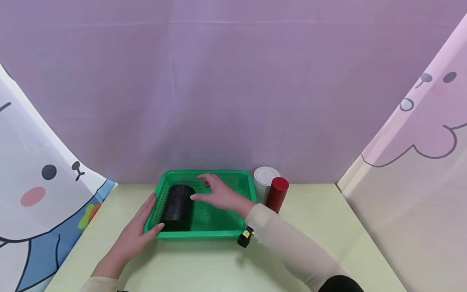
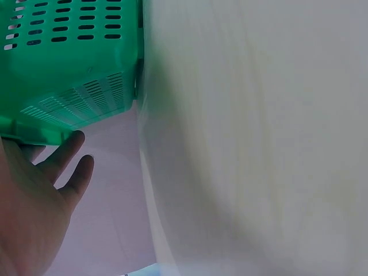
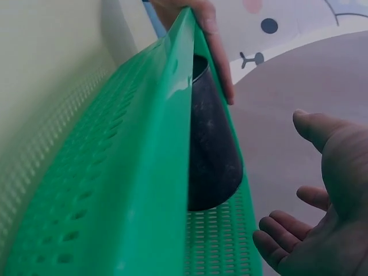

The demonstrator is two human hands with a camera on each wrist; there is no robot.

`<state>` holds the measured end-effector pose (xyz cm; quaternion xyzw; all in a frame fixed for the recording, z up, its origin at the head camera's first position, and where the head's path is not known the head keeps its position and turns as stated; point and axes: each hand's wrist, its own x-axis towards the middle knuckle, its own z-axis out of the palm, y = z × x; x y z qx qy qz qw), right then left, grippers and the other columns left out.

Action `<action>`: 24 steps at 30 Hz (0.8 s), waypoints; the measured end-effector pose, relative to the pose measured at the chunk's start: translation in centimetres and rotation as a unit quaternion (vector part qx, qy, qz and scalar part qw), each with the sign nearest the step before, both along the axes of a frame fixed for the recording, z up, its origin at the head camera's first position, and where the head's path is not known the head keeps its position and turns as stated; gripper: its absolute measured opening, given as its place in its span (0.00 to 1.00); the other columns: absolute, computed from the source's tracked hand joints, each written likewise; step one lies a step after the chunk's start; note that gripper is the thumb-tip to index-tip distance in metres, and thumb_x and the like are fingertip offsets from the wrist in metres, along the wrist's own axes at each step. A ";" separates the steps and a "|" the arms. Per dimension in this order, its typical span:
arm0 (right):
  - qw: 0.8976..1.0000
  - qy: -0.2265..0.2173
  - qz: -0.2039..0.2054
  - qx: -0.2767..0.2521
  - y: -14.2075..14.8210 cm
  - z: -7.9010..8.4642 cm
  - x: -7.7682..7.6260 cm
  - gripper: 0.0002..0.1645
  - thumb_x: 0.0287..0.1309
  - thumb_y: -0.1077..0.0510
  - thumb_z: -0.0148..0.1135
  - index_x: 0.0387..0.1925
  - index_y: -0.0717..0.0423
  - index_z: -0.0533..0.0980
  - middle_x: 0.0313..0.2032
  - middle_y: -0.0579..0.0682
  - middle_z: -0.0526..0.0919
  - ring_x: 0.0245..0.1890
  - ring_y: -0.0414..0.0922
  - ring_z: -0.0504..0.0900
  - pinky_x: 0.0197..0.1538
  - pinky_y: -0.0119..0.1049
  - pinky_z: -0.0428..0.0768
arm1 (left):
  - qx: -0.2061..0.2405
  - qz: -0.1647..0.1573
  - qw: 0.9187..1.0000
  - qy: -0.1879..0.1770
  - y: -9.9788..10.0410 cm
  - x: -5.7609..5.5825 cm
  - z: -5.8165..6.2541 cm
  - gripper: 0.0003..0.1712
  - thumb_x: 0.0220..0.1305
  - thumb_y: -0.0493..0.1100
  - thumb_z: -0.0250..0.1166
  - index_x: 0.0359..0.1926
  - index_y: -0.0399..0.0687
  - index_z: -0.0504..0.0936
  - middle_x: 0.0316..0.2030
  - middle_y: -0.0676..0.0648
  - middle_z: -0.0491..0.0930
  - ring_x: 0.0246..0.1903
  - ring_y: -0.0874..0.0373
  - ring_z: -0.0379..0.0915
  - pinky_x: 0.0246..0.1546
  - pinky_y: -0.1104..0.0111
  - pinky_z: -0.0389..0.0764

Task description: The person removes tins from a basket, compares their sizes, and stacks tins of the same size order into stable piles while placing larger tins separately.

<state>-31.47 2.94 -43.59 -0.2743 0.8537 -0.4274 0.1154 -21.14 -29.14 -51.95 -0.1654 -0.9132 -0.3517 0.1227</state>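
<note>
A black cylindrical container (image 1: 178, 207) with faint speckles lies on its side in the left part of a green plastic basket (image 1: 219, 234). The right wrist view shows the container (image 3: 214, 144) between the basket's walls, with a dark rim at its far end. My left hand (image 1: 136, 233) rests at the basket's front left corner, fingers along the outside and thumb by the front rim. In the left wrist view its fingers touch the rim from outside. Over the basket, just right of the container, my right hand (image 1: 222, 195) has thumb and fingers spread apart, holding nothing.
A white can (image 1: 263, 184) with a pale lid and a red cylinder (image 1: 277, 194) stand just right of the basket, close to the right forearm. Behind the pale table (image 1: 204, 267) hangs a purple cloth (image 1: 219, 89). Printed cartoon panels flank both sides.
</note>
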 end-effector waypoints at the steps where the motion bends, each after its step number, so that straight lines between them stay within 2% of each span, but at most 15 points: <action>1: 1.000 -0.001 0.002 0.003 -0.2 -0.1 -0.2 0.52 0.72 0.32 0.70 0.86 0.45 0.62 0.78 0.58 0.68 0.76 0.54 0.71 0.72 0.56 0.77 | 0.000 0.000 1.000 0.002 0.0 0.1 0.1 0.54 0.77 0.53 0.71 0.91 0.49 0.50 0.90 0.48 0.45 0.84 0.29 0.48 0.67 0.21 0.65; 8: 0.999 0.008 0.031 0.026 -1.1 -0.5 -2.1 0.53 0.71 0.31 0.71 0.86 0.44 0.62 0.77 0.55 0.69 0.76 0.53 0.72 0.69 0.53 0.80 | -0.002 0.002 1.000 0.003 0.1 0.1 0.1 0.55 0.77 0.53 0.71 0.91 0.49 0.50 0.90 0.47 0.46 0.83 0.28 0.50 0.67 0.21 0.66; 17: 0.997 -0.012 0.070 0.042 -1.6 -0.5 -4.2 0.54 0.70 0.32 0.73 0.87 0.42 0.61 0.77 0.55 0.68 0.76 0.52 0.71 0.69 0.52 0.80 | -0.005 0.003 1.000 0.000 -0.1 -0.1 -0.3 0.54 0.78 0.54 0.70 0.91 0.50 0.49 0.90 0.50 0.44 0.83 0.28 0.49 0.67 0.20 0.64; 24: 0.992 -0.014 0.106 0.061 -1.9 -1.6 -5.6 0.55 0.66 0.31 0.76 0.86 0.38 0.62 0.79 0.51 0.65 0.77 0.50 0.70 0.68 0.51 0.81 | -0.009 0.009 1.000 -0.005 -0.2 -0.1 -0.4 0.55 0.78 0.55 0.70 0.91 0.52 0.48 0.90 0.48 0.44 0.83 0.27 0.50 0.67 0.20 0.65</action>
